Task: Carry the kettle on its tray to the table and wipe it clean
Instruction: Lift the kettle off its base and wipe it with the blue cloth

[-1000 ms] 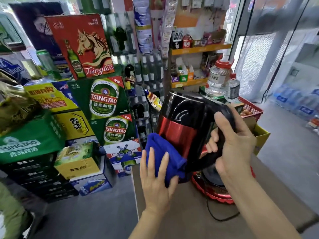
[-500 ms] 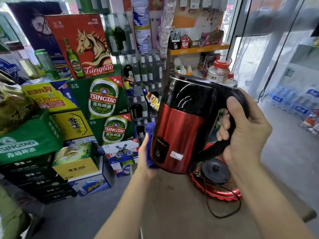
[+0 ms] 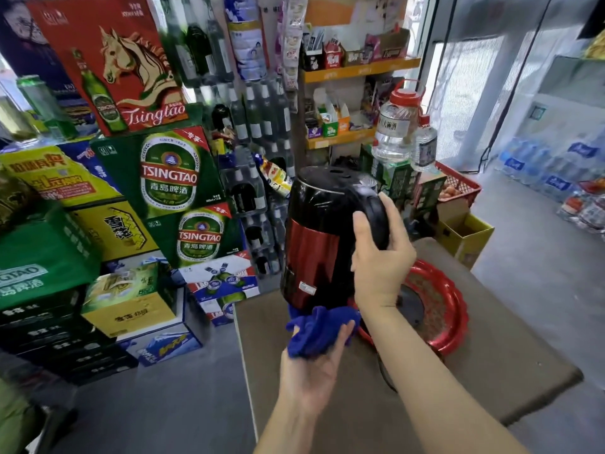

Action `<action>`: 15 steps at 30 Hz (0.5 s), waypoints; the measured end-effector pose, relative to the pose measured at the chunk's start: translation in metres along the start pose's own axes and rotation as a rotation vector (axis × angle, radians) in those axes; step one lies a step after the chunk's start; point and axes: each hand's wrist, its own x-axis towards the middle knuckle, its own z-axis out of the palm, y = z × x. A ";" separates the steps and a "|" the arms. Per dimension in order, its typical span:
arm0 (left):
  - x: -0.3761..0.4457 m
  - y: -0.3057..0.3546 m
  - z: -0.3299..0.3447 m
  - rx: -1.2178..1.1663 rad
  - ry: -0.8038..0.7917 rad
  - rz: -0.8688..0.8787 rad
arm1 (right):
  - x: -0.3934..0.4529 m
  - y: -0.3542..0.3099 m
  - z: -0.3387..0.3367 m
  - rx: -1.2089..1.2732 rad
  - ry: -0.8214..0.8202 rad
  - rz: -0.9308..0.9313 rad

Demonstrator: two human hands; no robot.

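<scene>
Glossy red-black kettle gripped by right hand; left hand clutching crumpled blue cloth

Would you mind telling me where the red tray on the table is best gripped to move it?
Grip the red tray by its raised scalloped rim at the right side; that edge is clear, while the kettle, right hand and cord crowd the left.

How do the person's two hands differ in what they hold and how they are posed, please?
The right hand wraps the kettle by its black handle, held above the table; the left hand holds a bunched blue cloth.
The right hand sits higher, back to the camera; the left sits lower, palm up under the kettle's base.
Both are bare and closed on something.
</scene>
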 end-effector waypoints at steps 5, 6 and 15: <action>0.009 -0.006 -0.019 0.239 0.259 0.196 | -0.027 0.045 -0.006 0.017 0.021 0.122; 0.012 -0.010 -0.021 0.333 0.287 0.274 | -0.034 0.050 -0.006 0.018 0.009 0.127; 0.047 -0.042 -0.102 1.081 0.230 0.493 | -0.050 0.067 -0.007 -0.031 -0.083 0.016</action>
